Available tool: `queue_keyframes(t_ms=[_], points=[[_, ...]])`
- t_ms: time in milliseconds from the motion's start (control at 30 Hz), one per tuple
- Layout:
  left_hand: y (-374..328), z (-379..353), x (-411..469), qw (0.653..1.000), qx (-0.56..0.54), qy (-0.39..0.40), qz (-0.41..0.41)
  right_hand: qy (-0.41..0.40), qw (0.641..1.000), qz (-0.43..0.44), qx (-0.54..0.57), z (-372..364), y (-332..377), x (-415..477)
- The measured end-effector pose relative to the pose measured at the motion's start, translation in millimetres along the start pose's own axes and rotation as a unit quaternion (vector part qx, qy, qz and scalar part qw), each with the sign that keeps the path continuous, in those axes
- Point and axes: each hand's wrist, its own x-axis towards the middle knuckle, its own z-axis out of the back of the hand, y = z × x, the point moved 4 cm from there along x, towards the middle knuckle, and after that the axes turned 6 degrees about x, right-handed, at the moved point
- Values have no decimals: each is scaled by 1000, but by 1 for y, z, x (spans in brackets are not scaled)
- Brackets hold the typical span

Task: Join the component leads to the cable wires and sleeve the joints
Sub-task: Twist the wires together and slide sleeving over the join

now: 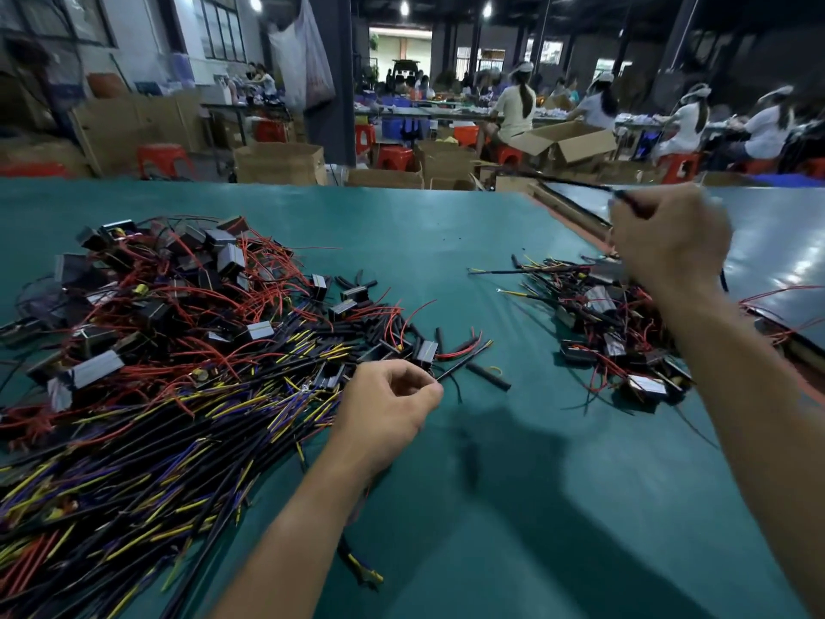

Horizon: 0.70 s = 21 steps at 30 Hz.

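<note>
Beyond the green table (491, 225) — cardboard boxes (279, 163), red stools (395, 156), seated workers (515, 113).

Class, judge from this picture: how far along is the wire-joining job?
Done, it seems: the small pile on the right, parts with cables attached. In hand: the left hand pinches a black wire; the right hand grips a black cable. Left: the big pile of loose parts and cables, so most remains.

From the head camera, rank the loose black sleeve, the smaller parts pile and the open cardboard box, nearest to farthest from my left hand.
1. Loose black sleeve, on the green mat just right of the left hand.
2. Smaller parts pile, farther right on the mat.
3. Open cardboard box, well beyond the mat's far edge.
</note>
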Motion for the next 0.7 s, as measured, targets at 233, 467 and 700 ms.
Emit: queue_keyframes(t_ms=[233,467,700], points=[[-1,4,-1,999,12,-33,-13,339,882,-46,-323,-89,-82,-16],[1,1,-1,997,59,-35,-20,368,856,-41,-362,-101,-74,-38],[5,-5,-4,995,103,-7,-13,405,889,152,-152,-110,35,-82]])
